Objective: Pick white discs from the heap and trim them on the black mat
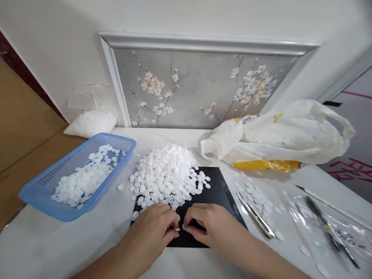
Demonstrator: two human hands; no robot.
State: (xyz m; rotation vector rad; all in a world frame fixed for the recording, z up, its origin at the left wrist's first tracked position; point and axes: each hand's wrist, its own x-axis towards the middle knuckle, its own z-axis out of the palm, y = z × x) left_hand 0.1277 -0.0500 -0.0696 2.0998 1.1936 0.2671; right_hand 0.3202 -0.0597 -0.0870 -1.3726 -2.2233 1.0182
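Both hands are over the black mat, at its near half. Between thumb and index finger, my left hand pinches a small white disc. My right hand pinches another white disc a short way to the right, with a narrow gap between the two. Just beyond my fingers, a large heap of white discs covers the far left part of the mat and spills onto the white table.
At left stands a blue basket holding more discs, with a clear bag of white pieces behind it. Tweezers, scattered discs, a black pen-like tool and a plastic carrier bag lie at right. A framed flower picture is behind.
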